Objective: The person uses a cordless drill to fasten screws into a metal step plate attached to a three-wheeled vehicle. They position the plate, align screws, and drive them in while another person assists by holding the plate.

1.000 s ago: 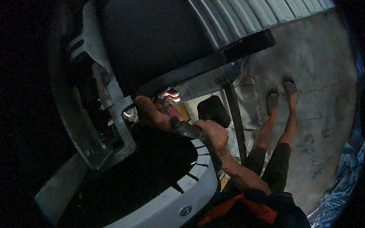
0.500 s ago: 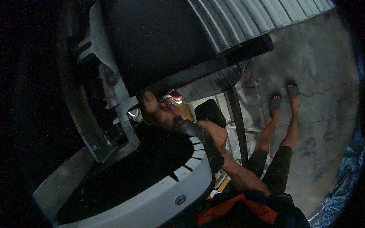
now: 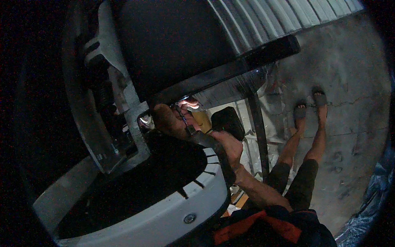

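In the gap under a dark panel (image 3: 173, 45), my right hand (image 3: 228, 146) is closed around a dark power drill (image 3: 224, 164), seen only in part. Its thin bit (image 3: 181, 115) points up and left, toward the panel's lower edge. My left hand (image 3: 170, 123) is cupped around the bit, thumb on the left and lit fingertips on the right, close to that edge. What these fingers hold, if anything, is hidden. A pale, curved machine frame (image 3: 164, 210) with a slotted rim lies below both hands and covers the left forearm.
A grey upright bracket (image 3: 133, 107) stands left of my hands. A ribbed metal sheet (image 3: 279, 20) is at the upper right. Behind the drill are a black case (image 3: 227, 123) and a dark post (image 3: 258, 136). Blue plastic sheeting (image 3: 370, 197) lies at the right edge.
My left thumb has lowered, and more of the left palm and the bit shows. The right hand and drill have shifted slightly left. The whole view has turned a little.
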`<move>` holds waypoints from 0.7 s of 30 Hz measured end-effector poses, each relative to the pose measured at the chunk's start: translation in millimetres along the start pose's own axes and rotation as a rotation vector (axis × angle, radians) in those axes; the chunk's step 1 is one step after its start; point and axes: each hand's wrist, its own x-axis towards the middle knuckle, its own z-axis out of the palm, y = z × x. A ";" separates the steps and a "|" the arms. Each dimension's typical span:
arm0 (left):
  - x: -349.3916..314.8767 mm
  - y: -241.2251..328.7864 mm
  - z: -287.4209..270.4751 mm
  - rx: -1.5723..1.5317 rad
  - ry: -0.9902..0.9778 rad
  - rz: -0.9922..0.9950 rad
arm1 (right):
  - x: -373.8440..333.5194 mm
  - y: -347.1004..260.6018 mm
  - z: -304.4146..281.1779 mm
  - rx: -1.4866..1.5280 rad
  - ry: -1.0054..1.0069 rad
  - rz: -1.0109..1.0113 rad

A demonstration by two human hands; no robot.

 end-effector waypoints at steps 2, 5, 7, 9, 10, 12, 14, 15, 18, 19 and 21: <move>1.3 2.4 1.6 0.007 0.002 0.002 | 0.4 -4.2 0.3 -0.039 0.003 -0.002; 3.9 1.2 -1.0 0.014 -0.009 -0.001 | 0.3 -7.2 -3.0 -0.011 0.028 0.008; 4.9 -1.4 -3.8 0.019 -0.024 -0.016 | -0.3 -7.9 -6.8 0.014 0.053 0.064; 6.2 -3.3 -7.6 0.014 -0.036 -0.033 | -1.0 -6.5 -11.9 0.032 0.033 0.184; 7.1 -4.0 -9.5 0.018 -0.051 -0.040 | -0.9 -3.4 -19.0 0.024 0.048 0.215; 9.8 -4.1 -14.7 0.009 -0.074 -0.061 | -0.5 8.7 -38.7 -0.001 0.087 0.264; 13.0 -4.9 -19.0 0.003 -0.120 -0.080 | 2.4 26.1 -73.9 -0.041 0.154 0.321; 14.3 -5.1 -22.1 0.011 -0.141 -0.091 | 1.9 35.6 -93.4 -0.059 0.190 0.361; 18.3 -5.1 -31.4 0.017 -0.207 -0.130 | -2.5 60.8 -145.9 -0.117 0.304 0.430; 19.9 -5.5 -34.4 0.026 -0.240 -0.148 | -2.6 66.9 -165.8 -0.135 0.348 0.449; 22.8 -6.1 -40.8 0.052 -0.300 -0.196 | -1.6 73.4 -197.5 -0.166 0.421 0.484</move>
